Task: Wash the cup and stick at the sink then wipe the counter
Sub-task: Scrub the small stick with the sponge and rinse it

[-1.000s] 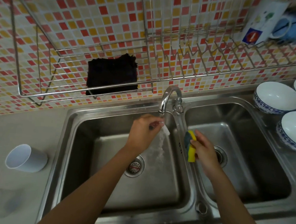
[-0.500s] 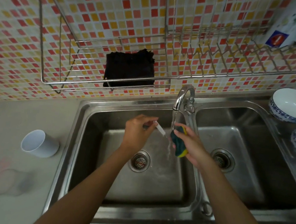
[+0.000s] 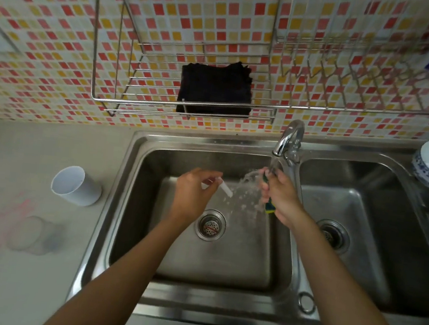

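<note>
The left hand's fingers [image 3: 210,181] pinch the white stick [image 3: 225,190] beside the stream; the right hand [image 3: 282,196], closed on the sponge [image 3: 269,208], has moved under the faucet [image 3: 288,138] — wetting it. The cup [image 3: 76,186] waits unwashed on the table [image 3: 12,260].

Dim, soft light; edges bend and blur; glare on the faucet [image 3: 289,137].

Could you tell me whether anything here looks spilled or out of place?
Yes: the cup lies tipped on its side on the counter, left of the sink, and a pinkish smear with wet rings marks the counter below it.
</note>
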Available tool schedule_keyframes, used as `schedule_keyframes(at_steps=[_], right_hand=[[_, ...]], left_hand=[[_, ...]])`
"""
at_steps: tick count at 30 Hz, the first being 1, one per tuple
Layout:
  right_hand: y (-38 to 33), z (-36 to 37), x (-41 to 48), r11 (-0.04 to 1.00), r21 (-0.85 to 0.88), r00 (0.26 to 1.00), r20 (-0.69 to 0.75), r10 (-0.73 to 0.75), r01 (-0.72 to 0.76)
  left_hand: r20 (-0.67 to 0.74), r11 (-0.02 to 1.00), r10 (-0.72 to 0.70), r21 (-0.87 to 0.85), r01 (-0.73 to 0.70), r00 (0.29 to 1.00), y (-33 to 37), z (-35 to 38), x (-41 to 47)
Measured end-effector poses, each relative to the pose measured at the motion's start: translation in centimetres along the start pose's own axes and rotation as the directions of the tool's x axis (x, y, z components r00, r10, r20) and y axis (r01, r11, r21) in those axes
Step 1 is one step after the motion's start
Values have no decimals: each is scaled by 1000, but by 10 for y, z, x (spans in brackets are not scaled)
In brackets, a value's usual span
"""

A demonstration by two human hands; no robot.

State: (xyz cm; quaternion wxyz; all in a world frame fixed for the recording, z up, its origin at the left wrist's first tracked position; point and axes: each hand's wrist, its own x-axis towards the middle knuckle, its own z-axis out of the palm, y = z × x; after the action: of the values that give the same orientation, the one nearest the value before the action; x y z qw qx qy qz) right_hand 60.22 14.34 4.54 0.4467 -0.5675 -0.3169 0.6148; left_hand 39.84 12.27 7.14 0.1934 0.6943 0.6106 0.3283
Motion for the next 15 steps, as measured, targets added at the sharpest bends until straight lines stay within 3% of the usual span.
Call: schedule_keyframes(at_steps=[10,15], right_hand=[[-6,-22,20,995,-95,983,-174,-57,41],[-15,-30,34,949,-313,985,-145,-89,39]], left_hand=[[19,1000,21,5,-22,1000,-1,4,1],[36,1000,1,11,-1,999,-3,6,1]])
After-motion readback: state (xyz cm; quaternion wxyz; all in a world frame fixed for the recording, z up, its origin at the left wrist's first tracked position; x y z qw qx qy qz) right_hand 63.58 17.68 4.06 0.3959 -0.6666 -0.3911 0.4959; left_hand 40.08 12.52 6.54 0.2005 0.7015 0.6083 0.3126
